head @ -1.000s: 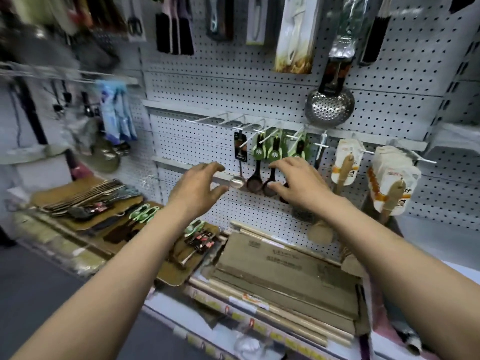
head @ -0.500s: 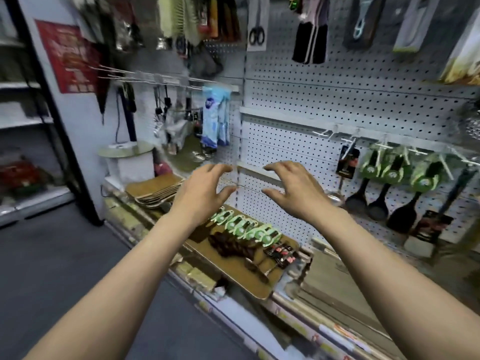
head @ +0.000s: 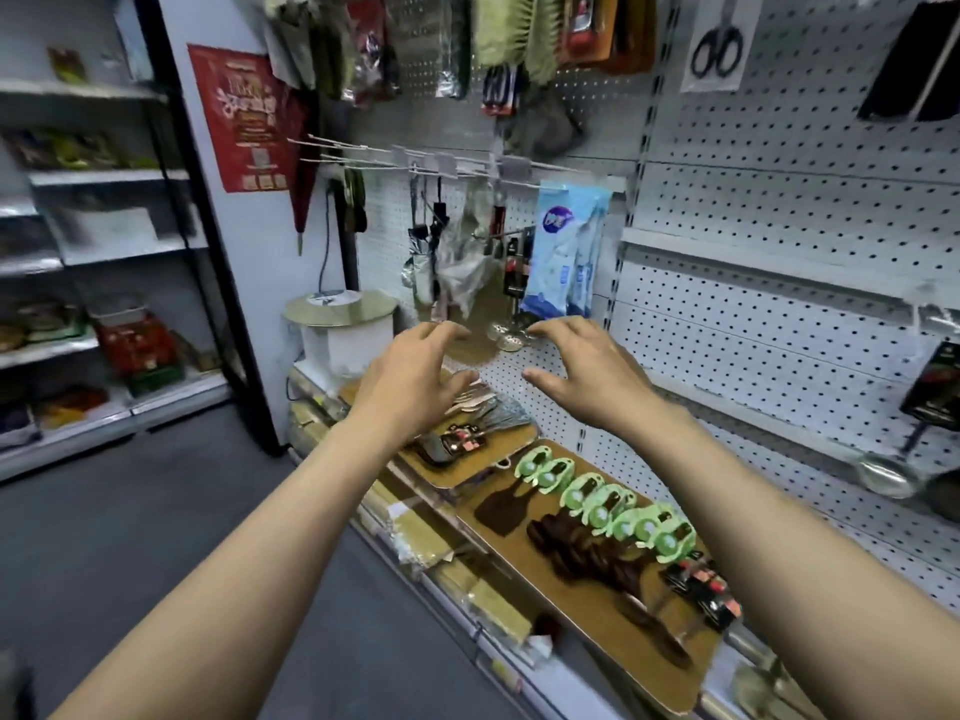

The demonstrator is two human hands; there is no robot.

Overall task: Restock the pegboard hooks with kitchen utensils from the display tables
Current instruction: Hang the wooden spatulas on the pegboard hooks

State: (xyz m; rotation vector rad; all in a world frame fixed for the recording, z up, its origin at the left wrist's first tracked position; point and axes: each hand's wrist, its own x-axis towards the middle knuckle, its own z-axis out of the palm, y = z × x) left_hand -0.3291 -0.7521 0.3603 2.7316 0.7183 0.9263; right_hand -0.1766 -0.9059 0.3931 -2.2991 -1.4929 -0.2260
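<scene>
Now left hand (head: 410,376), right hand (head: 592,374), fingers spread, empty, above utensil trays (head: 524,563).

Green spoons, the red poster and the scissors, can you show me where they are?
green spoons (head: 597,504): head view, on a green card in the row on the board.
red poster (head: 244,114): head view, on its middle.
scissors (head: 719,46): head view, on the black handle loops.

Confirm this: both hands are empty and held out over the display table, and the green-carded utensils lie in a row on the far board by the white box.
Not quite. Both hands, left hand and right hand, are empty, but the green-carded utensils lie on the near board, as the head view shows.
</scene>
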